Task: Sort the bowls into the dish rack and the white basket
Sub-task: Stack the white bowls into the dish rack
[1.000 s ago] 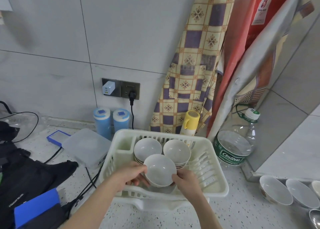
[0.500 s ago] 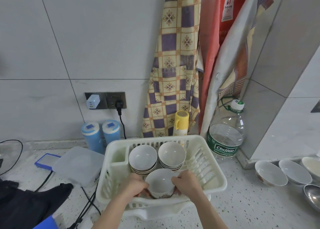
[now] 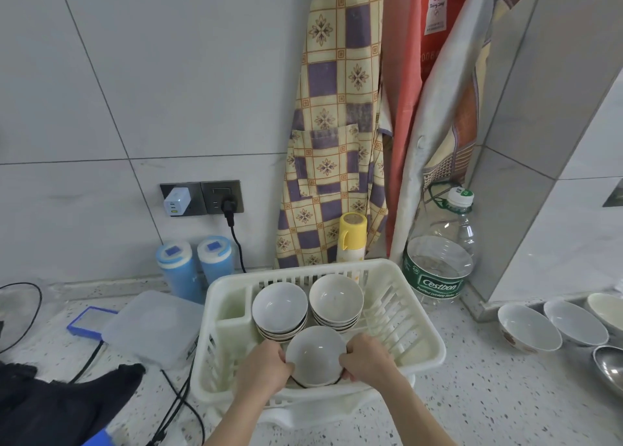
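The speckled counter (image 3: 472, 395) carries a white dish rack (image 3: 421, 358), loose bowls (image 3: 527, 327), a water bottle (image 3: 438, 263) and blue canisters (image 3: 195, 267).

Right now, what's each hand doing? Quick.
Left hand: curled round the left side of the white bowl in the dish rack.
Right hand: gripping the same bowl's right side.

Soft, even indoor light, sharp centre (wide-angle bending toward the edges)
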Available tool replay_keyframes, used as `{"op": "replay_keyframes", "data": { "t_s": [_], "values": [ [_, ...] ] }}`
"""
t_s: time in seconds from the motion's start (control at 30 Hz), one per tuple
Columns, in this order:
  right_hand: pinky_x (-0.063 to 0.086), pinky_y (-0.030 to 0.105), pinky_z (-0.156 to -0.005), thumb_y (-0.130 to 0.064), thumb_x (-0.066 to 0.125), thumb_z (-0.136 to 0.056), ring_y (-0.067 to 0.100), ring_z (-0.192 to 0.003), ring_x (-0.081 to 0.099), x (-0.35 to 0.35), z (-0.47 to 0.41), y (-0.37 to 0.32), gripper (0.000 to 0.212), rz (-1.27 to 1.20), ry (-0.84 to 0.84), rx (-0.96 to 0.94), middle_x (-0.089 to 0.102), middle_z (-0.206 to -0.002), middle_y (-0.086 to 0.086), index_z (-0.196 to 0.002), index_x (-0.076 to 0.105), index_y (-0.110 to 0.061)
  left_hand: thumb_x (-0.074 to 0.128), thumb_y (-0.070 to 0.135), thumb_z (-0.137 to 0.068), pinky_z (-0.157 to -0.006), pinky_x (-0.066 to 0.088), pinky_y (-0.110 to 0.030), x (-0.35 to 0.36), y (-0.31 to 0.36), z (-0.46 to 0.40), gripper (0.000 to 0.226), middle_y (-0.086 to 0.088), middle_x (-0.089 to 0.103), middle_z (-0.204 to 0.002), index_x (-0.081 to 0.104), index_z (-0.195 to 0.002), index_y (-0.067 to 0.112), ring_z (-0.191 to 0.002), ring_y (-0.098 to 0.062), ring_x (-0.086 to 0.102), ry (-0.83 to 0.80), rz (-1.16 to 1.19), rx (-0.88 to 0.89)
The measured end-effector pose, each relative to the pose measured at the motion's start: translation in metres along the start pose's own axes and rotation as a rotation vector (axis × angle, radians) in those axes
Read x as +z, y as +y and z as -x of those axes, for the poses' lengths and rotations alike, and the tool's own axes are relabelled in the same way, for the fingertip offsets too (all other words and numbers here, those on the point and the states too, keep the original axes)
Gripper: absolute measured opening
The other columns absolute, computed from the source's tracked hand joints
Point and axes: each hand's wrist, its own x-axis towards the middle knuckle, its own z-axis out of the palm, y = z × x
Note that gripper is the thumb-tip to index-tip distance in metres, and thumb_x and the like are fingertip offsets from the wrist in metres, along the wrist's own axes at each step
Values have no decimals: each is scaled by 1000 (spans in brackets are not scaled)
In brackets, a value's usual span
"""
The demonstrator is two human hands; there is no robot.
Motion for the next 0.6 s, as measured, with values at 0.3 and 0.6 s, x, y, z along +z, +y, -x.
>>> {"op": "replay_keyframes", "data": {
  "t_s": [0.3,0.6],
  "values": [
    [39,27,-61,-18,51,-83,23,-93,64,7,-1,2,34,134,64,-6,72,-100,5,-115,59,-10,65,33,-76,-60,38,-28,1,0,-1,24,5,55,-63,47,-65,22,-67,-22,56,-18,-19,12],
    [43,27,-78,-34,58,-91,23,-109,58,6,-4,4,40,136,52,-7,60,-123,5,-124,55,-12,63,36,-79,-61,39,-28,1,1,0,33,5,50,-58,42,-58,21,-67,-24,56,-34,-49,6]
  ]
}}
